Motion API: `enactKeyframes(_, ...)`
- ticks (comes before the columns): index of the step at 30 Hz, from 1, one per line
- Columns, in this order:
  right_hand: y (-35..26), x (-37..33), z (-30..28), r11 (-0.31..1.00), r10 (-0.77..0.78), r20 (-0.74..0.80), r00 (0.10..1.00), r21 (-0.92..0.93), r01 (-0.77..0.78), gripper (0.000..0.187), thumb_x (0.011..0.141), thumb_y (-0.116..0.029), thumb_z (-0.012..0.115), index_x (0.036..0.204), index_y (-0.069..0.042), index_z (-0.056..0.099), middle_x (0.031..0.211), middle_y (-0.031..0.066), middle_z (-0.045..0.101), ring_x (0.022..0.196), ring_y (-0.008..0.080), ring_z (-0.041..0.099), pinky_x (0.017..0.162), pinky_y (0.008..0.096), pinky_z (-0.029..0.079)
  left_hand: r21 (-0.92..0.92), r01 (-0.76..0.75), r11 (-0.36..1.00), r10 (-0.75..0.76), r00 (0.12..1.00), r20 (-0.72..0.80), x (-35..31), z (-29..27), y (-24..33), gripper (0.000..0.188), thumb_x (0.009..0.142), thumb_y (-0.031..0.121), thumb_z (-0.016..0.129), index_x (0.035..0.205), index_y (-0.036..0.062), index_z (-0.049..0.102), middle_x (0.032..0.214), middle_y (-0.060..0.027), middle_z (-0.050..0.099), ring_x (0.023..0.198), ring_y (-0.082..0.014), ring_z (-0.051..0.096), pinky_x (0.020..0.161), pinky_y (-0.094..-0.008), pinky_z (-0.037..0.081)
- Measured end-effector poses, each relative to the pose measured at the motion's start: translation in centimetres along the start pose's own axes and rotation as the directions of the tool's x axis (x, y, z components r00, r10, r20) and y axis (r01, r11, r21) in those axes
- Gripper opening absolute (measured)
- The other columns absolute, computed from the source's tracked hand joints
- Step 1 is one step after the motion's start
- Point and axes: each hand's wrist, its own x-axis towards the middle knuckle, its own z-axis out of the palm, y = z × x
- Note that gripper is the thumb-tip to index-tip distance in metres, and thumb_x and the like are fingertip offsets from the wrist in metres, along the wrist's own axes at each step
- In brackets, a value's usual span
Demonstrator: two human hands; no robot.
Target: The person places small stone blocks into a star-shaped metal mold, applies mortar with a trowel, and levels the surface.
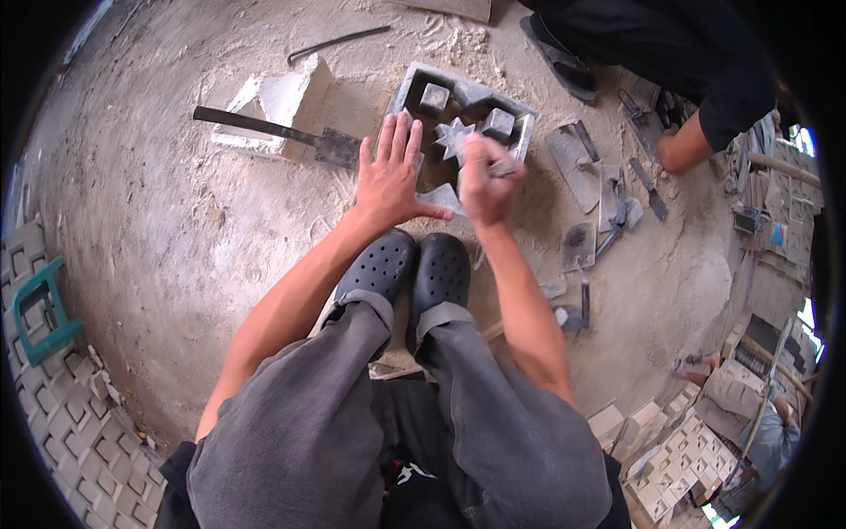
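Observation:
A grey square mould (522, 141) with raised square blocks and an eight-pointed star (455, 138) at its middle lies on the ground before my feet. My left hand (388, 181) is flat on its left side, fingers spread, holding nothing. Over the mould's right part, my right hand (490, 181) is closed round a short grey stick-like piece (504, 167); motion blurs it and its kind does not show. Dark hollows lie between the raised parts, and my hands cover some of the near side.
Left of the mould, a dark flat-bladed tool (273, 130) leans across a broken white block (304, 93). A bent rod (339, 42) lies beyond. Trowels (608, 212) and plates are scattered at right, near another person's arm (692, 145). Patterned blocks (79, 441) line the left edge.

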Motion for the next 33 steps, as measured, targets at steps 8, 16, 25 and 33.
enactKeyframes(8,3.1,-0.3,-1.2,0.987,-0.111,-0.039,0.993,-0.123,0.105,0.037,0.095,-0.01,0.055,0.062,0.0,0.042,0.057,-0.0033,0.038,0.057,0.0041,0.035,0.048,0.0284,0.027,-0.016,-0.011,1.0,0.011,1.0,0.016,0.4,-0.8,0.5,0.15,0.044,0.084,0.072,0.154,-0.0027,0.016,0.16,-0.0235,0.015,0.15,-0.0373,0.012,0.113,-0.0594,0.023)
enactKeyframes(16,0.2,-0.7,-0.4,0.997,-0.071,-0.105,0.992,-0.011,0.07,0.034,0.094,-0.008,0.055,0.063,0.001,0.045,0.055,-0.0037,0.038,0.057,0.0027,0.036,0.048,0.0279,0.028,0.011,-0.006,1.0,0.006,1.0,0.004,0.0,-0.4,-0.2,0.15,0.044,0.087,0.069,0.154,-0.0017,0.018,0.161,-0.0216,0.017,0.15,-0.035,0.013,0.112,-0.0601,0.024)
enactKeyframes(25,0.9,-0.9,-1.9,0.967,0.008,-0.081,0.997,0.255,0.013,0.039,0.094,-0.011,0.057,0.059,-0.002,0.041,0.057,-0.0076,0.038,0.056,0.0017,0.035,0.047,0.0266,0.025,-0.004,-0.007,1.0,0.007,1.0,-0.001,-0.1,-0.5,-0.3,0.152,0.043,0.085,0.072,0.153,-0.003,0.016,0.161,-0.0234,0.015,0.15,-0.0368,0.011,0.112,-0.0587,0.024)
enactKeyframes(33,-0.2,-0.7,-2.9,0.919,0.214,0.081,0.974,0.322,-0.229,0.04,0.091,-0.011,0.059,0.058,-0.003,0.038,0.054,-0.007,0.037,0.055,0.0033,0.033,0.047,0.0289,0.026,-0.031,-0.071,0.997,0.071,0.997,0.025,0.0,-0.4,-1.2,0.154,0.041,0.088,0.069,0.154,-0.0027,0.016,0.161,-0.0246,0.013,0.15,-0.038,0.01,0.113,-0.0612,0.023)
